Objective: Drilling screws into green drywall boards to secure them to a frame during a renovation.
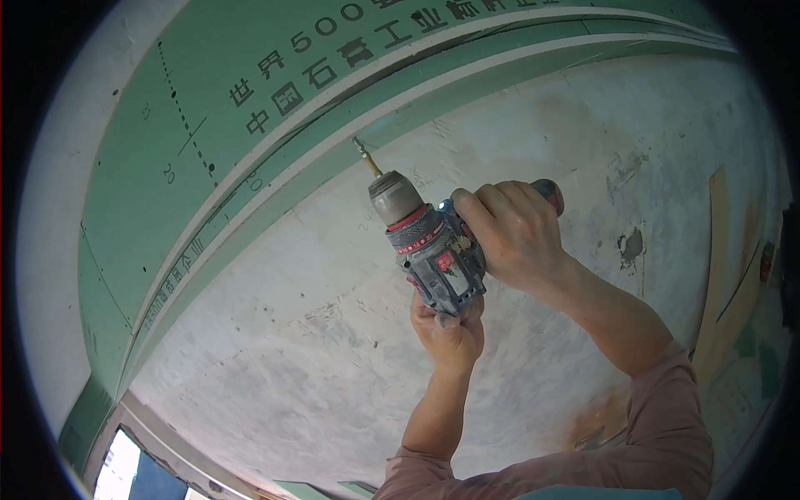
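Note:
A dark grey and red cordless drill (442, 258) is held up in both hands, its chuck tilted up and to the left. Around its handle my right hand (517, 229) is closed, with the handle's end poking out past the fingers. Beneath the rear of the drill body, my left hand (450, 333) is closed against it; some of its fingers are hidden. A slim metal driver bit (367, 158) extends from the chuck. The bit's tip lies over the lower edge strip of the green plasterboard (142, 225); I cannot tell whether they touch.
The green board overhead has stepped, curved-looking edges. A rough grey plaster wall (292, 375) with patches and pits spreads behind my arms. A tan board strip (717, 267) stands at the right. At the lower left is a bright window opening (118, 467).

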The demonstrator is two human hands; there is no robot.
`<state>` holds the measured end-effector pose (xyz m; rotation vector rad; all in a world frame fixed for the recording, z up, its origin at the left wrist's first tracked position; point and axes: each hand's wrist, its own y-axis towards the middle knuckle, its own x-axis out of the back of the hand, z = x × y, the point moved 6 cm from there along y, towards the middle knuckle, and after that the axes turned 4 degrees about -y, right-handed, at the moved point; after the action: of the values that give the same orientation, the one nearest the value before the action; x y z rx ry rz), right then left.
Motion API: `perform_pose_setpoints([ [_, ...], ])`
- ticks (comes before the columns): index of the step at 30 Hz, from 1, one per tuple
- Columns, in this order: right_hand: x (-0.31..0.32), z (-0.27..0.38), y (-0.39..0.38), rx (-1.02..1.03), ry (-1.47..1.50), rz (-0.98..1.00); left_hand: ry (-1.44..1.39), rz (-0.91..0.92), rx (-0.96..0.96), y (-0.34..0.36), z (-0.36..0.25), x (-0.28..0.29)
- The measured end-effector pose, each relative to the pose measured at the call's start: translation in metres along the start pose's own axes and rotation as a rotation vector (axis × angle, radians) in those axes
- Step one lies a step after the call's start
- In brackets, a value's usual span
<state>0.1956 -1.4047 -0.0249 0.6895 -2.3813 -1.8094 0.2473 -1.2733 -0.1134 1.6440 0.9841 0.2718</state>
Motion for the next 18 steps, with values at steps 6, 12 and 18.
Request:
perform_pose_setpoints([
  [6,-0.003,-0.003,-0.005,-0.062,0.05,0.04,0.023,0.003,0.016,0.002,0.001,0.003],
  [12,0.002,-0.003,-0.001,-0.04,-0.009,0.048,-0.045,0.028,0.05,0.004,0.003,0.002],
  [18,0.003,-0.002,-0.002,-0.047,0.002,0.135,-0.029,0.001,0.048,0.003,-0.005,-0.007],
])
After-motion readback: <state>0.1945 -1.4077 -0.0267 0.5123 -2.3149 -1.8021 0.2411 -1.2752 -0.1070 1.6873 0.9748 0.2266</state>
